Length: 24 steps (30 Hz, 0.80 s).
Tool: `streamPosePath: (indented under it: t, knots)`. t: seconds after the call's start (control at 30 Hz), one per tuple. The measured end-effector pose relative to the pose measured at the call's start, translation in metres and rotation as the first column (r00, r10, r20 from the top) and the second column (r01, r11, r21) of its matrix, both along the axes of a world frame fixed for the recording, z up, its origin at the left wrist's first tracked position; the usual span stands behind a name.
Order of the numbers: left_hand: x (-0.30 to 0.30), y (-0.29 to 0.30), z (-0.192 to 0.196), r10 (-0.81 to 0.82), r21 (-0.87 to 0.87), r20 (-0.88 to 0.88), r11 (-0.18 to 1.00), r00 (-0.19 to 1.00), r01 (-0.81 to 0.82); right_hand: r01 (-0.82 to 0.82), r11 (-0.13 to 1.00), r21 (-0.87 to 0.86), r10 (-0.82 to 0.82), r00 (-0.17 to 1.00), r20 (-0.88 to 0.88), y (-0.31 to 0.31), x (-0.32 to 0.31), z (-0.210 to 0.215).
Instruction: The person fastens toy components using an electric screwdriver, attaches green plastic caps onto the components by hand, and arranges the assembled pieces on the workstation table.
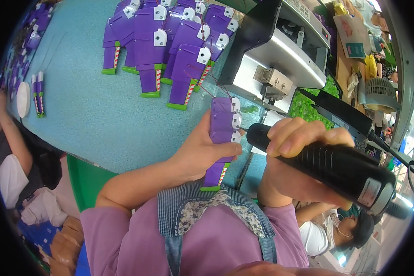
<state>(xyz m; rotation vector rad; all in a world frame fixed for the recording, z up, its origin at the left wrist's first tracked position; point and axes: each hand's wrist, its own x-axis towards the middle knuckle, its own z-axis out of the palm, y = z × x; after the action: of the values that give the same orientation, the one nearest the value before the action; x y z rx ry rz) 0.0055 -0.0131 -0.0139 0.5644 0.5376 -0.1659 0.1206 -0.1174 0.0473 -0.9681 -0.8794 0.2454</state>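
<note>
My left hand is closed round a purple plastic toy part with white rounded joints down its right side, a striped edge and a green foot end. Thin red wires trail from its top. In my right hand is a black electric screwdriver, its body lying across my palm. The driver's thin bit points left and meets the white joint side of the toy part; whether it sits in a screw cannot be made out. Beyond my left hand, a pile of similar purple toy parts lies on the blue table.
A silver and black machine stands at the back right. Beside it are green small pieces and a black power adapter with a cord. Two slim purple parts and a white round object lie far left. Other people sit on both sides.
</note>
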Motion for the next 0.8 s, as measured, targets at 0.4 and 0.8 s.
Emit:
streamPosePath:
  t: [0.4,0.8]
  knots:
    - [0.002,-0.002,0.000,0.017,-0.075,-0.047,0.997,0.999,-0.021,0.008,0.998,0.063,-0.012,0.999,0.051,0.008,0.037,0.014]
    - [0.001,-0.006,0.003,0.062,0.005,-0.047,0.998,0.997,-0.062,0.024,1.000,0.002,-0.024,1.000,-0.015,-0.004,-0.013,0.014]
